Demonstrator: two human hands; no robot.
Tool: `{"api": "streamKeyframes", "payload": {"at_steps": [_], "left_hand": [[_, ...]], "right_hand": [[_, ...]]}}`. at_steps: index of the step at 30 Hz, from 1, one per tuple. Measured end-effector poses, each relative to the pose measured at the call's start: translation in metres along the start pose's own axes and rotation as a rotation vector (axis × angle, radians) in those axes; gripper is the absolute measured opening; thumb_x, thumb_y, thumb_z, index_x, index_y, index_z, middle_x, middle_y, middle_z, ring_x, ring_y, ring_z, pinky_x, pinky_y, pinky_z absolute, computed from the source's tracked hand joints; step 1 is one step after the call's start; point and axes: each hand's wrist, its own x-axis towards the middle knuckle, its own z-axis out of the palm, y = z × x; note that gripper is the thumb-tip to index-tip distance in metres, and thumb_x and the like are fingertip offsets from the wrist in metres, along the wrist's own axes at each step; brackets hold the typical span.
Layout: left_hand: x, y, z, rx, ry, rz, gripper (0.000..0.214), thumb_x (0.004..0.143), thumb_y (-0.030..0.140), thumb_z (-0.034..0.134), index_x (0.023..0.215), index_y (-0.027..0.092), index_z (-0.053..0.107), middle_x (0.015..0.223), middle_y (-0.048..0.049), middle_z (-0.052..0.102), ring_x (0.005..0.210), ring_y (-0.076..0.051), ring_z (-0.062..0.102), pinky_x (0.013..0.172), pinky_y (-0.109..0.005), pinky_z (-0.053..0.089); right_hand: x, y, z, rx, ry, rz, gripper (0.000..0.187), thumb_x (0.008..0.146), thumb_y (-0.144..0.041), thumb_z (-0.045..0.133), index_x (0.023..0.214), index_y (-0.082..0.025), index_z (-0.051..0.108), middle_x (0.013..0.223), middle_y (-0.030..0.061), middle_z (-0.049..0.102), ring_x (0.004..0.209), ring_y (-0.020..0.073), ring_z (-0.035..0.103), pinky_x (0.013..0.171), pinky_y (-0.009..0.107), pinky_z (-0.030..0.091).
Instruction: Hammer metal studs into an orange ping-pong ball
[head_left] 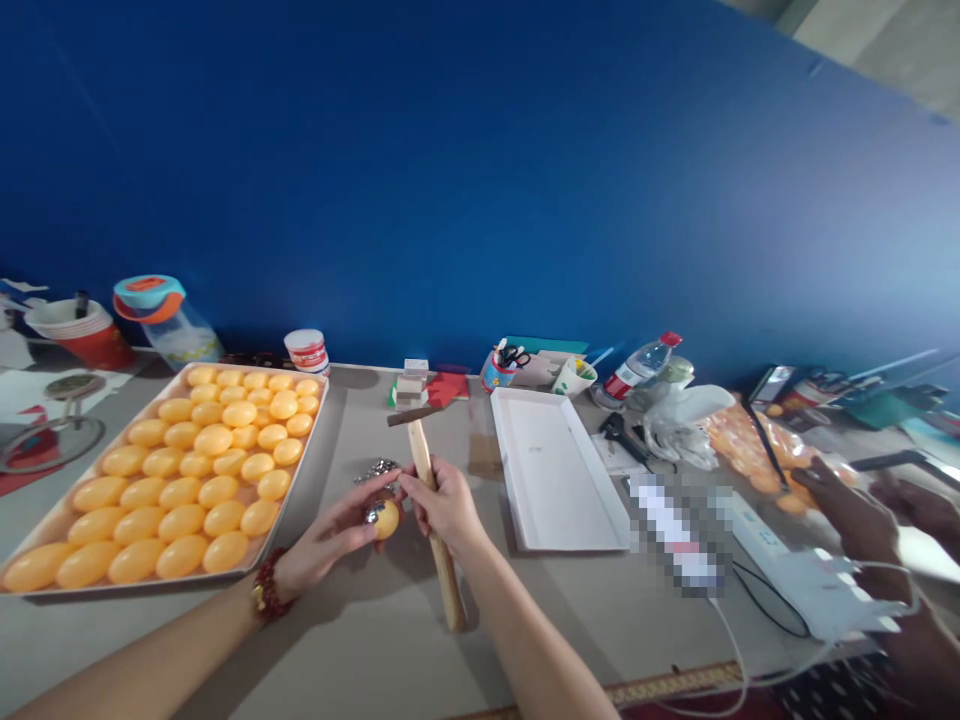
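My left hand (324, 545) grips an orange-yellow plastic ball (387, 519), with a shiny silver piece (373, 513) against its side. In my right hand (450, 505) is a wooden-handled hammer (448, 590); its dark head (414, 415) points away from me. My right thumb and fingertips come close to the ball, but whether they also pinch something small cannot be made out. Just behind the hands lies a small heap of silver metal pieces (376, 468). To the left, a shallow tray (298, 470) holds rows of similar orange balls (180, 491).
A white box lid (562, 495) lies right of my hands. Behind stand a pen cup (498, 372), a bottle (637, 370) and a lidded jug (169, 320) by the blue wall. A power strip (772, 550) and another person's hands (855, 505) are at right.
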Motion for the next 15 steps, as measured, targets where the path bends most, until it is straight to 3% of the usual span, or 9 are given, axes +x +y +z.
{"api": "streamKeyframes", "payload": {"at_steps": [6,11,15], "left_hand": [[0.0007,0.008,0.0036,0.015,0.022,0.009,0.053,0.085,0.027,0.058,0.137,0.027,0.047,0.115,-0.0096,0.06,0.088,-0.02,0.055,0.07,-0.03,0.051],[0.0031,0.0064,0.0001,0.057,0.132,-0.008,0.047,0.087,0.031,0.057,0.133,0.023,0.049,0.104,-0.0084,0.063,0.076,-0.018,0.058,0.065,-0.028,0.049],[0.0054,0.0074,0.0,0.131,0.221,0.027,0.035,0.087,0.032,0.058,0.12,0.02,0.058,0.1,-0.0067,0.063,0.078,-0.017,0.059,0.071,-0.029,0.049]], "right_hand": [[0.001,0.0012,0.0029,0.076,-0.021,0.06,0.034,0.074,-0.046,0.068,0.086,-0.017,0.054,0.06,-0.0051,0.059,0.033,0.0031,0.038,0.026,0.013,0.032],[-0.0006,-0.0015,0.0045,0.075,-0.075,0.103,0.036,0.074,-0.049,0.068,0.084,-0.018,0.052,0.058,-0.0076,0.053,0.033,0.0027,0.038,0.027,0.013,0.031],[-0.0025,-0.0022,0.0053,0.04,-0.136,0.149,0.039,0.073,-0.053,0.068,0.084,-0.019,0.051,0.054,-0.0098,0.049,0.03,0.0025,0.037,0.027,0.014,0.03]]}}
